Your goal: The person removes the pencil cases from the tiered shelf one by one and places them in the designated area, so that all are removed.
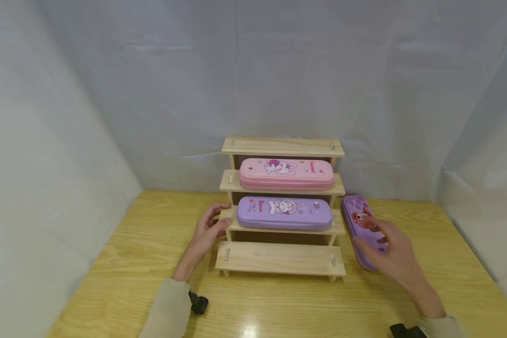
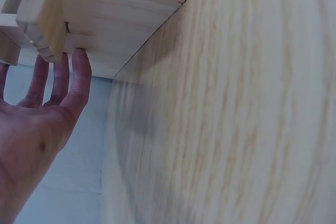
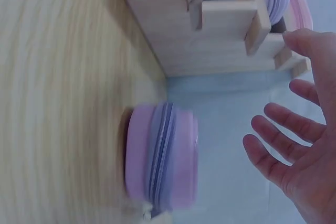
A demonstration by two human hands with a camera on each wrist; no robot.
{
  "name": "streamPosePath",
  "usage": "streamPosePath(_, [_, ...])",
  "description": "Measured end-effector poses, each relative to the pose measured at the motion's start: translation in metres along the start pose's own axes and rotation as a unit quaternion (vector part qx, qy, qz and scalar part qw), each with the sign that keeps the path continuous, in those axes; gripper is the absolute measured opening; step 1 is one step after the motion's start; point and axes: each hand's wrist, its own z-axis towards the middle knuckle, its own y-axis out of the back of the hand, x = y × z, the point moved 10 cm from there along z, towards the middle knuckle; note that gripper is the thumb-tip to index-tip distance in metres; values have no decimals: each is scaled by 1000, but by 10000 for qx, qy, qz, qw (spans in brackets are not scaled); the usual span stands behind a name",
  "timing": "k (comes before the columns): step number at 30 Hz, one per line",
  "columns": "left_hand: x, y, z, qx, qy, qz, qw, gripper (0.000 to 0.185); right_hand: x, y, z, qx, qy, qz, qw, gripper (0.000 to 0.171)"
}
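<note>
Purple case by the right hand: a long, rounded pencil case [image 1: 360, 228] with a cartoon print is laid flat on the desk, just beside the right end of the wooden rack; its near end is covered by the hand in the head view. In the right wrist view [image 3: 161, 161] it is blurred, shown end-on, with pink shells and a lilac seam band.
Right hand: the hand [image 1: 390, 256] is held over the near end of that case, fingers [image 3: 281, 132] straight and spread; whether the case is touched cannot be told, and nothing is gripped.
Left hand: the hand [image 1: 206, 233] is set against the left end of the rack's second step, fingers [image 2: 81, 74] straight and close together, tips touching the wood; nothing is pinched.
Rack: a stepped stand [image 1: 280, 258] of pale, unfinished wood with four flat planks rising toward the back is placed at the middle of the desk; small slots are seen near the plank ends. Its underside and side post are seen cropped in the left wrist view [image 2: 115, 19].
Cases on the rack: a smooth lilac case [image 1: 284, 212] with a bunny print is laid on the second step; a pink case [image 1: 286, 173] of like shape is laid on the third. The lowest and top planks carry nothing.
Desk: light wood grain with a glossy sheen [image 1: 131, 263]; heavily blurred in both wrist views.
Surround: white sheeting [image 1: 110, 94], creased, is hung on three sides.
Sleeves: beige cuffs [image 1: 166, 307] are cut off by the lower edge, with dark straps at the wrists.
</note>
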Motion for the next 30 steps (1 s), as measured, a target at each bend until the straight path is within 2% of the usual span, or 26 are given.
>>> streamPosePath(5, [1,-1,1,32,9,-13,10000,40,14,-9,9,-81,268,-41,9996,58])
streamPosePath(11, [2,-1,2,30,52,20,10000,41,26,-21,18,-2,340,-118,9994,58])
streamPosePath(18, [2,0,2,-23,42,69,10000,40,38,-33,26,72,533,190,9984,58])
streamPosePath(30, [3,0,4,-50,41,66,10000,39,43,-52,37,300,314,77,9990,61])
